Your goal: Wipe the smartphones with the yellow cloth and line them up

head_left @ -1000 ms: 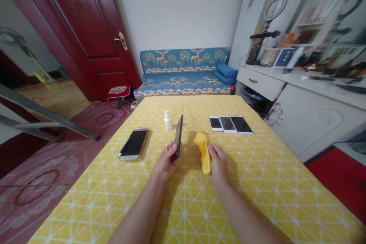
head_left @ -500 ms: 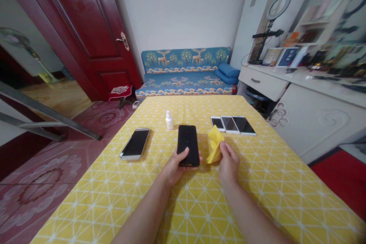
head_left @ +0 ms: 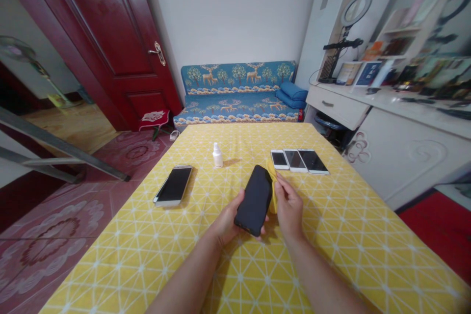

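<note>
In the lower middle of the frame the left hand [head_left: 228,221] grips a black, flat, rounded-corner smartphone [head_left: 254,200] from beneath, thumb on its left edge and fingertips showing under its near end. The phone is lifted off the table and tilted, its top end leaning up and to the right. Just to its right, the right hand [head_left: 289,208] pinches a small yellow cleaning cloth [head_left: 273,184], of which only a narrow strip shows along the phone's right edge; the cloth touches that edge, and the rest of it is hidden behind the phone and fingers.

Both forearms rise from the bottom of the frame over a table covered with a yellow cloth printed with white triangle lines [head_left: 331,235].

Above and left of the hands stands a small white plastic dropper bottle [head_left: 217,155], upright. Further left lies a gold-edged smartphone with a dark screen [head_left: 173,185], flat and face up. Above and right of the hands, three white-framed smartphones [head_left: 297,160] lie side by side, edges touching or nearly so.

Beyond the table, in the upper centre, sits a blue sofa patterned with deer and trees [head_left: 237,91]. A dark red wooden door [head_left: 110,34] fills the upper left. A white desk with a ring light [head_left: 356,8] takes the upper right.
</note>
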A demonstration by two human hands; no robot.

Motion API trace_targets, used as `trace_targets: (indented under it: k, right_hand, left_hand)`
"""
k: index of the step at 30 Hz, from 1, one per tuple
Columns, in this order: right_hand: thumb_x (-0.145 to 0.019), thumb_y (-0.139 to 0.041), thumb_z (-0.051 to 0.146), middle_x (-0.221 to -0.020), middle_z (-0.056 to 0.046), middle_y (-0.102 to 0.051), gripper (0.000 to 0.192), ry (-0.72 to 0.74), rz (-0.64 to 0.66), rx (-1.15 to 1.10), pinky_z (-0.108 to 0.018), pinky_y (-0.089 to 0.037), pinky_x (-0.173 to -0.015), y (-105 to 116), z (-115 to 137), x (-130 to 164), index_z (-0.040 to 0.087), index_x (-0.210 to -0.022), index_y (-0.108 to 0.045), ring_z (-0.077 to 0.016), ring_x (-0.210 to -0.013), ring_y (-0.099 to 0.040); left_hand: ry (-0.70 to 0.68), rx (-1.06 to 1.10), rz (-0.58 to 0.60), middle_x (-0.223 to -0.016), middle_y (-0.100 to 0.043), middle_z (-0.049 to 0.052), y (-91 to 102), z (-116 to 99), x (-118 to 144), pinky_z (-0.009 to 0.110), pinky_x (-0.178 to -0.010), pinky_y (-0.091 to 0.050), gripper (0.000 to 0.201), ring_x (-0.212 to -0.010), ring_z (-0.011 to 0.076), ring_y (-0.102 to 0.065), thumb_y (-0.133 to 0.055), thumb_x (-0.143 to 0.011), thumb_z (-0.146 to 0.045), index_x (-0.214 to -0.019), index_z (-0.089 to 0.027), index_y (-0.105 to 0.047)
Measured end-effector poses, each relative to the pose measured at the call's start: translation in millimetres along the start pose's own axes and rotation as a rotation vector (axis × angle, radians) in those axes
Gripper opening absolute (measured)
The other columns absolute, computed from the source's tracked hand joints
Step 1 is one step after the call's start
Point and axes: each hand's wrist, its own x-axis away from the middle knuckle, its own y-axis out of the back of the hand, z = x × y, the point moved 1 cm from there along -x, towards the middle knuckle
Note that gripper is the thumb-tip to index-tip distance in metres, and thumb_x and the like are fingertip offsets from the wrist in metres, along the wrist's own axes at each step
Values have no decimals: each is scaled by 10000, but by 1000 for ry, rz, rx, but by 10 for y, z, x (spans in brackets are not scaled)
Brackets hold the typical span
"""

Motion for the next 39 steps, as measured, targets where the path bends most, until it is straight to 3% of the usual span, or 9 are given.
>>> trace_targets:
  k: [8,12,16,19,24,28,34,39]
  right_hand:
    - [-934,-499,291,-1044,-71,-700,217,172,40,55,-391,-489,-934,72,74,-64,209,-1012,-685,-207,-1006,-640]
    - [-941,-477,226,-1187,-79,-658,201,280,121,67,-434,-435,-1021,50,120,-49,224,-1010,-666,-216,-1142,-593]
    - [-942,-456,165,-1337,-62,-590,223,350,243,91,-503,-298,-1139,-13,117,23,241,-1023,-649,-221,-1310,-476]
    - [-941,-454,142,-1331,-49,-599,236,370,325,86,-490,-317,-1140,-74,106,104,250,-1035,-641,-211,-1351,-430]
    - [-939,-449,124,-1339,-32,-595,297,420,430,90,-454,-350,-1135,-163,126,225,266,-1117,-640,-202,-1339,-447]
    - [-937,-448,124,-1349,-9,-585,387,442,506,129,-436,-384,-1122,-204,170,306,299,-1243,-606,-195,-1313,-479]
    - [-936,-449,139,-1253,-2,-653,378,481,635,126,-439,-444,-1074,-204,284,408,311,-1214,-637,-194,-1237,-558]
    - [-923,-451,109,-1247,-12,-658,408,578,733,125,-429,-451,-1064,-171,348,410,287,-1255,-607,-185,-1241,-555]
  left_hand:
    - [98,-159,-6,-820,-702,208,-76,46,34,343,-546,-501,661,-575,229,-655,-373,-883,-613,-981,-26,-662]
    - [90,-138,16,-882,-703,216,-75,44,37,357,-576,-512,635,-611,237,-667,-369,-894,-586,-1045,-36,-648]
    - [88,-121,46,-911,-705,229,-28,58,30,397,-651,-519,635,-676,268,-685,-383,-901,-580,-1100,-32,-633]
    - [48,-106,21,-952,-711,212,17,71,18,432,-712,-515,628,-746,285,-691,-411,-896,-587,-1196,-68,-600]
    - [-35,-15,-44,-1092,-689,175,39,39,2,407,-805,-500,618,-982,292,-654,-450,-877,-607,-1233,-123,-594]
    - [-111,90,-133,-1115,-682,140,52,-25,-5,348,-789,-498,593,-1009,256,-636,-435,-879,-618,-1203,-155,-615]
    - [-214,294,-138,-1002,-699,161,128,-136,-5,318,-911,-478,604,-969,230,-657,-399,-900,-599,-990,-71,-678]
    - [-201,383,-120,-931,-704,190,169,-184,21,325,-901,-491,675,-894,236,-675,-433,-880,-604,-1032,16,-651]
